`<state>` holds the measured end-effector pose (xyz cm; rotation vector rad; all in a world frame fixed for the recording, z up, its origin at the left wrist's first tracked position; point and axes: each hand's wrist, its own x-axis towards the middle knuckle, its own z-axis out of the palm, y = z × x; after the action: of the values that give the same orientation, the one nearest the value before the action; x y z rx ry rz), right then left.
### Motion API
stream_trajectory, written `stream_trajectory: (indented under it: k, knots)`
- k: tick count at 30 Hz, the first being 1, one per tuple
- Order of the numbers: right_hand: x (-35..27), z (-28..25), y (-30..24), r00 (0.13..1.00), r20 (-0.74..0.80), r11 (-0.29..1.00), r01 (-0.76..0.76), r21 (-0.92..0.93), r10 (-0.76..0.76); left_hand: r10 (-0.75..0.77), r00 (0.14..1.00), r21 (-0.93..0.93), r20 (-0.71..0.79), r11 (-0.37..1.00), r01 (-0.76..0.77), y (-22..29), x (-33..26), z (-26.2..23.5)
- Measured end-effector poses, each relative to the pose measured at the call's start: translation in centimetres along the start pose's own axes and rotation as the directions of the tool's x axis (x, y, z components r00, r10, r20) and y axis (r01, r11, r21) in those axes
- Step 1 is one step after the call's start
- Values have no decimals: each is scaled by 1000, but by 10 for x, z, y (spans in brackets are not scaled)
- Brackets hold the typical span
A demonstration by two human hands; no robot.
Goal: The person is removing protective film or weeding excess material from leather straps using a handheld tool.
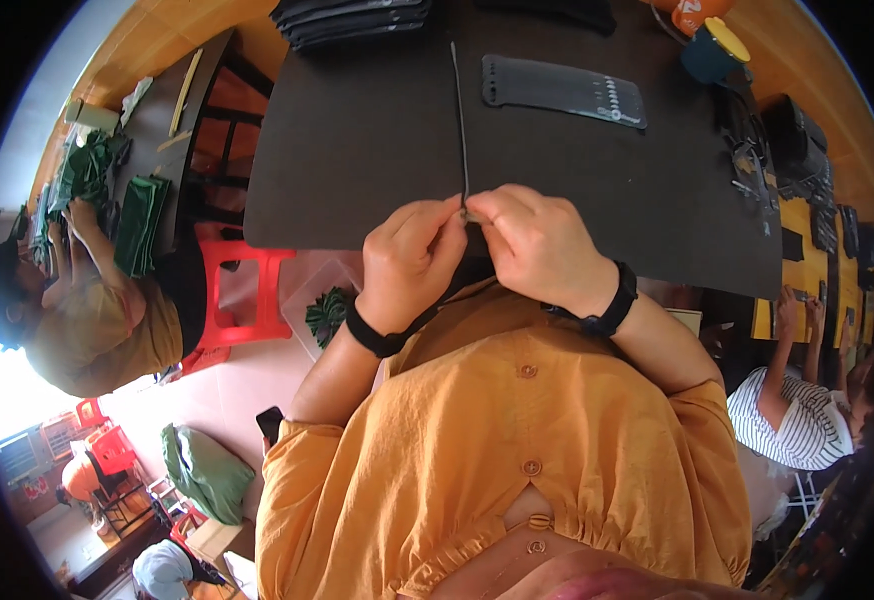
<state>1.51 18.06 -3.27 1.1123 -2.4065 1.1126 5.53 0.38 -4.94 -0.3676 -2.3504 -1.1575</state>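
Both hands, left hand and right hand, pinch the thin grey strip's near end together at the tabletop edge; uneven pull could slip it.

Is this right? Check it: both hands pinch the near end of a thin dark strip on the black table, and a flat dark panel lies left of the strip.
Not quite. In the head view, the flat dark panel lies right of the thin dark strip, not left. The rest holds: left hand and right hand pinch its near end on the black table.

Both hands, left & right, fingers pinched together, wrists bent.
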Motion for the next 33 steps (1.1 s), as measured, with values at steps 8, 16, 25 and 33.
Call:
stream_trajectory:
  k: [8,16,25,33]
  knots:
    - [3,7,8,993,-98,997,73,-3,-73,81,992,107,-100,992,-70,-2,4,8]
    - [9,0,3,985,-161,968,-22,249,64,-102,995,-69,-12,993,101,4,9,-10]
    - [10,1,6,987,-127,962,-58,265,95,-161,986,-291,43,942,166,10,10,-9]
    - [12,3,5,970,-190,985,164,52,-152,-355,933,-413,66,841,349,17,11,-9]
